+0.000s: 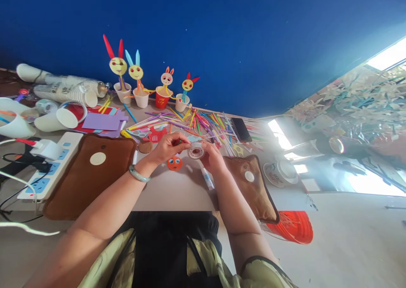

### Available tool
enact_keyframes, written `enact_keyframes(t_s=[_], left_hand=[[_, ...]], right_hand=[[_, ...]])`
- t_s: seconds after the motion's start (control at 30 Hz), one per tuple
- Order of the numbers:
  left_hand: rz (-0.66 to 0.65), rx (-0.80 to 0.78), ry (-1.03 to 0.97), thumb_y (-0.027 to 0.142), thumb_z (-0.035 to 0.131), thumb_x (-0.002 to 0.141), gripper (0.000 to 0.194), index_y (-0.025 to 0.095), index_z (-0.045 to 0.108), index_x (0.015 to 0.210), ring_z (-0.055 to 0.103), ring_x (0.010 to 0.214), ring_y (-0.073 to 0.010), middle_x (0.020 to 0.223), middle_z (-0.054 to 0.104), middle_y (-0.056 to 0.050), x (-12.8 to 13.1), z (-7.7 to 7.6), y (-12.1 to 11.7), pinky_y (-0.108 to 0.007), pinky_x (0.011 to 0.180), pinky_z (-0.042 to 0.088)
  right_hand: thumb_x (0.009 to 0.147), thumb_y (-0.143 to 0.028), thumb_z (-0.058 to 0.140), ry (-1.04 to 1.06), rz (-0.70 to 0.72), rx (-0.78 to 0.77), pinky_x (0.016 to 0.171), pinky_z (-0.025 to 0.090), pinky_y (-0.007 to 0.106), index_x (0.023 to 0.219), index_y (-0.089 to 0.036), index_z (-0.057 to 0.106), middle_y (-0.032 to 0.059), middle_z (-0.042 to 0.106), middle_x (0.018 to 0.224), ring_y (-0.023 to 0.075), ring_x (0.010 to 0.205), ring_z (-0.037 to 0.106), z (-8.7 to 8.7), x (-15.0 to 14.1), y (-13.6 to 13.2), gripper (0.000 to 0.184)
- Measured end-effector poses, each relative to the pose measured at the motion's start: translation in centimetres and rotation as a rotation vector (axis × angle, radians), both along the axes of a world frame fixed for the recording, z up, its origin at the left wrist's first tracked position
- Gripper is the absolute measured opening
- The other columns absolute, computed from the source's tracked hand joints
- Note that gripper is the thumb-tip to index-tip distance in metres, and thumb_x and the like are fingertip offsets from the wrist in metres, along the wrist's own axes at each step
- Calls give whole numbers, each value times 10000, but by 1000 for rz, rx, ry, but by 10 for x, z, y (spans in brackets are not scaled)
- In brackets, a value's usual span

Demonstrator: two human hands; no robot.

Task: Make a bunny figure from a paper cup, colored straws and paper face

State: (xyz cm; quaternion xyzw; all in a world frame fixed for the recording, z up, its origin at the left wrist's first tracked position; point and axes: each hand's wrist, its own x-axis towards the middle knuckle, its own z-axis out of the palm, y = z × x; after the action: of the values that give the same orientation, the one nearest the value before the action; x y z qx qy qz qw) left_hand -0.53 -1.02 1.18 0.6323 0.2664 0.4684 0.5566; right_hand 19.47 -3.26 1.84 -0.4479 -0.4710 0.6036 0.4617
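My right hand (214,153) grips a roll of clear tape (196,151) by its right side, above the table. At the roll's left edge, my left hand (171,146) has its thumb and fingers pinched together; anything between the fingertips is too small to make out. Just below the left fingers lies an orange disc with a drawn face (174,163), flat on the table. A white glue tube (207,179) rests below my right hand. Left of my left hand is a round wooden piece (146,146).
Coloured sticks (196,121) cover the back, with a black phone (241,130) at right. Rabbit-faced figures stand in cups (141,98) by the blue wall. Brown cushions (91,174) flank my arms. A power strip (52,169) and stacked cups (66,93) are left; an orange bucket (294,226) stands lower right.
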Motion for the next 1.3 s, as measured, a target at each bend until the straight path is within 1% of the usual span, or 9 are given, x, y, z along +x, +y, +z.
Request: enact_keyframes(t_s=[0.17,0.33,0.5,0.63,0.73,0.87,1.0,1.17,1.3], left_hand=[[-27,-75,-11,525,755,831,336,201,680,785,454,541,-97,639,525,19,1,5,-4,-242,511,373],[-60,-98,-35,521,757,833,345,190,679,777,438,549,-99,616,494,21,1,5,-5,-243,509,354],[-93,-84,-13,502,803,789,350,171,692,767,425,551,-89,627,511,22,0,6,-5,-239,507,337],[-104,-31,12,467,836,753,312,174,760,830,542,681,-122,763,651,-27,-1,4,-1,-250,610,426],[-111,-52,24,438,856,730,330,187,793,936,554,707,-125,811,672,-32,-2,1,1,-251,626,436],[-109,-215,-17,470,809,785,404,176,770,1058,400,538,-72,636,494,35,-2,1,0,-217,492,314],[-67,-290,-136,499,761,817,432,165,730,1088,460,569,-79,704,522,19,-3,4,1,-210,504,362],[-15,-382,-145,481,753,800,431,158,689,1080,464,554,-83,679,534,27,-3,10,1,-212,503,378],[-15,-344,-83,420,764,787,408,165,676,1093,467,551,-95,627,507,46,-5,12,0,-218,507,391]], right_hand=[[712,-575,785,113,-13,-117,631,528,295,750,-219,616,-17,623,701,145,648,591,-5,0,1,396],[677,-616,835,175,57,-176,492,528,277,721,-206,629,-17,616,636,142,568,580,-6,-1,3,461],[714,-669,798,123,132,-232,355,395,229,690,-198,581,-34,550,532,101,419,486,-5,1,3,519],[712,-732,762,41,89,-211,335,260,216,671,-210,535,-53,483,481,67,362,366,-3,3,5,571],[751,-793,662,-168,-52,-87,374,265,230,678,-220,546,-41,491,493,84,390,381,1,13,10,589],[908,-691,492,-830,-337,147,533,384,264,724,-219,606,8,570,534,154,534,533,9,47,20,519],[963,-543,442,-1372,-442,131,674,402,312,773,-200,673,104,696,760,226,761,625,13,94,33,455],[971,-434,471,-1440,-351,4,693,437,332,745,-187,712,106,678,712,237,752,622,8,125,42,413],[945,-399,538,-1467,-411,119,890,451,409,1052,-176,743,168,700,1093,285,1057,603,8,117,24,322]])
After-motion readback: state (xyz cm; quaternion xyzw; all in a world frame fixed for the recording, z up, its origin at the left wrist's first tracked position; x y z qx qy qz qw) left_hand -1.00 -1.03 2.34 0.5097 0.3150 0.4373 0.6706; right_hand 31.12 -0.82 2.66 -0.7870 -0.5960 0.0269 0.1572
